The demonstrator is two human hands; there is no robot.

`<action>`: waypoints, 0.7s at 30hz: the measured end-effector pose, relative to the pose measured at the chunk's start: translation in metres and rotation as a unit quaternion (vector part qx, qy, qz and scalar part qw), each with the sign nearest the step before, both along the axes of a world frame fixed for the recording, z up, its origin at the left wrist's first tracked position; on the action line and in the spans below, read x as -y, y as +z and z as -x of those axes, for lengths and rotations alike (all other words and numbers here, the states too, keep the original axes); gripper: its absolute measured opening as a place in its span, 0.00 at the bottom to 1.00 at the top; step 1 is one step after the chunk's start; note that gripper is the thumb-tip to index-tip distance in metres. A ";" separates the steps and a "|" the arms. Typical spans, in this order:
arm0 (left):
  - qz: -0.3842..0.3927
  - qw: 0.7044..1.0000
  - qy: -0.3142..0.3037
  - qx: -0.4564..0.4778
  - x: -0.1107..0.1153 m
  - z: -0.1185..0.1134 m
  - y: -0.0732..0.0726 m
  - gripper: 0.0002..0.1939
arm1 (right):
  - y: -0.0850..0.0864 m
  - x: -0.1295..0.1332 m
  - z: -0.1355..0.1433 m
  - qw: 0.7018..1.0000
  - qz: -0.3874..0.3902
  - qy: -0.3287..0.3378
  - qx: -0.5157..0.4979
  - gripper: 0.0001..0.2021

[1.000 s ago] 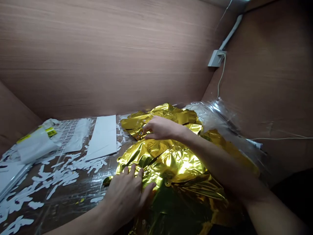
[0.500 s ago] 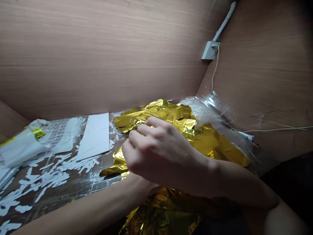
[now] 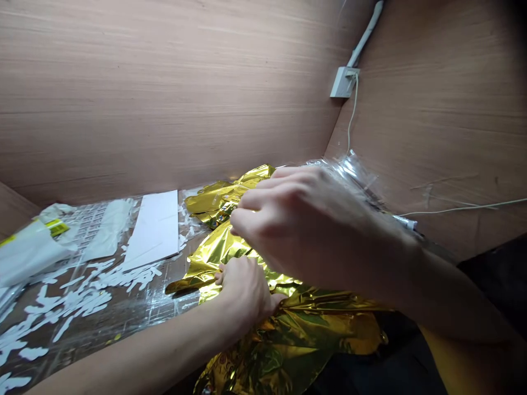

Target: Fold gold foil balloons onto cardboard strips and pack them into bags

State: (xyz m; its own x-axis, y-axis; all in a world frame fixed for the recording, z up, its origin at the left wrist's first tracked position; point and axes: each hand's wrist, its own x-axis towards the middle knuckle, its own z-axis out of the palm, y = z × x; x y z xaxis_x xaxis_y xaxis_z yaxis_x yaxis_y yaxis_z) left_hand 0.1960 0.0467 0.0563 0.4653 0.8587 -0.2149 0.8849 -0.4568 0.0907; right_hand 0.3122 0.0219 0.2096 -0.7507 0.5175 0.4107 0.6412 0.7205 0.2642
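My left hand (image 3: 245, 288) is closed on a shiny gold foil balloon (image 3: 284, 351), flat and crumpled, which hangs over the table's near edge. Its fingers are curled into the foil, and the thumb points right. Above and to the right, my right hand (image 3: 296, 219) is raised over the foil, slightly blurred. Those fingers are bent inward and their tips are hidden, so whatever they hold cannot be seen. Behind the hands lies a pile of flat gold foil (image 3: 214, 200), partly covered by my right hand.
To the left are a white card (image 3: 154, 227), white paper scraps (image 3: 78, 302) and white plastic packaging (image 3: 35, 247). Clear plastic film (image 3: 349, 170) lies at the back right. Wooden panels enclose the table, with a white socket (image 3: 345, 82) and cable in the corner.
My right hand has lifted and moved right, away from my left hand, which now shows. Gold foil now stretches rightward below the right forearm. The view has shifted slightly.
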 end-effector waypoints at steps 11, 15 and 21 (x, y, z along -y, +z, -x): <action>-0.005 0.993 0.022 -0.114 0.003 0.000 0.004 0.44 | -0.062 -0.082 -0.076 0.955 0.237 -0.173 0.032 0.15; -0.007 0.994 0.029 -0.102 0.000 0.008 0.002 0.44 | -0.084 -0.065 -0.095 0.922 0.357 -0.149 0.034 0.25; -0.024 0.994 0.058 -0.092 -0.009 0.014 0.002 0.46 | -0.133 0.052 -0.080 0.935 0.334 -0.117 -0.006 0.34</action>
State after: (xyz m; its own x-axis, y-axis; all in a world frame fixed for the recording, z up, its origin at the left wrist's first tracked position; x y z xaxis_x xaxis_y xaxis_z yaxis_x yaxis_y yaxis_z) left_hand 0.1825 0.0557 0.0587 0.3198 0.9155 -0.2440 0.9313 -0.3511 -0.0966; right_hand 0.3923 -0.0303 0.0768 -0.5817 0.8115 -0.0555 0.8024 0.5612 -0.2030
